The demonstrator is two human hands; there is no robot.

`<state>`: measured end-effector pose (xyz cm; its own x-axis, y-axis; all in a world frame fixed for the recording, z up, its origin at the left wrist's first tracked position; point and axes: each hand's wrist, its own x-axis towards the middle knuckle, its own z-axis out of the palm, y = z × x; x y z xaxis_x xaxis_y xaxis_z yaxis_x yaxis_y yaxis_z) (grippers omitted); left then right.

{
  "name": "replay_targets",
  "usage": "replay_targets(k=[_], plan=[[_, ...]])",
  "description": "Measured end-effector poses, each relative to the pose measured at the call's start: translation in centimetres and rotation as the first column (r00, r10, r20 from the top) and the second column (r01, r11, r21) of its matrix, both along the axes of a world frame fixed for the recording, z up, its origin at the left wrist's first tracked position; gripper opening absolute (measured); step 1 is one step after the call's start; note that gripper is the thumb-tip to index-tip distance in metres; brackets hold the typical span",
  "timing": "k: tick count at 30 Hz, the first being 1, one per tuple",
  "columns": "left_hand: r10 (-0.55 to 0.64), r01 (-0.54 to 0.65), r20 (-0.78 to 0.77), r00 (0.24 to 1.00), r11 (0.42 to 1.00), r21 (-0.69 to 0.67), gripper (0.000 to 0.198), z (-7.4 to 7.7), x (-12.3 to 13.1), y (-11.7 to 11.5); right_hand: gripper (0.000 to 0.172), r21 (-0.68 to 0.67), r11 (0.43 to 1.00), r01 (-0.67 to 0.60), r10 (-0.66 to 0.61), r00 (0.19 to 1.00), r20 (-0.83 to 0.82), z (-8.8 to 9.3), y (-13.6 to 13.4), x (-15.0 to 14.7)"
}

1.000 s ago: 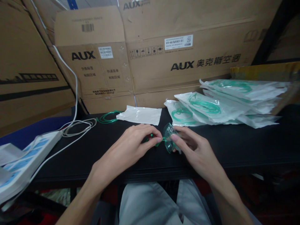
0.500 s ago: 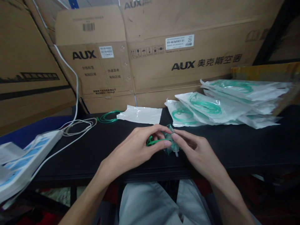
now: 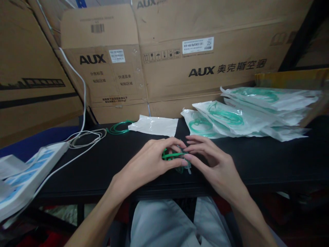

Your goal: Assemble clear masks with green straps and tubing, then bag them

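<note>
Both my hands meet over the black table near its front edge. My left hand is closed around a green strap that loops between its fingers. My right hand pinches a clear green-tinted mask, which is mostly hidden under the fingers of both hands. The fingertips of the two hands touch over the mask.
An empty white bag and a coil of green tubing lie behind my hands. Several sealed bags with green tubing are piled at the right. Cardboard boxes wall the back. A white power strip and cables lie at the left.
The mask has gone from standing visible between my hands to being covered by them. My left hand has gathered the green strap and closed in on my right hand.
</note>
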<state>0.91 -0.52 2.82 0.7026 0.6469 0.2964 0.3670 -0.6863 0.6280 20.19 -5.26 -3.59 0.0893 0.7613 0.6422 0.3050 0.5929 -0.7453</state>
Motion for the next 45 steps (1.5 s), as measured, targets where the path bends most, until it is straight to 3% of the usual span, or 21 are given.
replay_targets(k=[7,15,37,41,43,45], plan=[[-0.017,0.018,-0.016,1.000,0.999,0.034,0.018,-0.5,0.4,-0.2,0.007,-0.007,0.999,-0.038,0.039,0.999,0.036,-0.3,0.1,0.0],[0.027,-0.022,-0.042,0.999,0.993,0.119,0.016,-0.2,0.3,-0.2,0.010,-0.021,1.000,0.007,-0.007,1.000,0.000,-0.4,0.1,-0.1],[0.210,-0.192,-0.041,0.977,0.945,0.266,0.015,1.9,-2.7,0.5,0.014,-0.033,0.988,0.151,-0.154,0.947,-0.283,0.0,0.1,0.1],[0.190,-0.184,-0.006,0.982,0.959,0.217,0.015,2.0,-2.9,0.7,0.013,-0.034,0.989,0.146,-0.150,0.954,-0.258,0.0,0.1,0.1],[0.157,-0.159,0.022,0.987,0.974,0.163,0.017,2.0,-2.8,0.7,0.013,-0.043,0.994,0.101,-0.107,0.977,-0.185,-0.1,0.1,0.1],[0.120,-0.127,0.065,0.991,0.987,0.102,0.021,1.9,-2.6,0.6,0.024,-0.039,0.999,0.027,-0.029,0.998,-0.060,-0.3,0.0,0.1]])
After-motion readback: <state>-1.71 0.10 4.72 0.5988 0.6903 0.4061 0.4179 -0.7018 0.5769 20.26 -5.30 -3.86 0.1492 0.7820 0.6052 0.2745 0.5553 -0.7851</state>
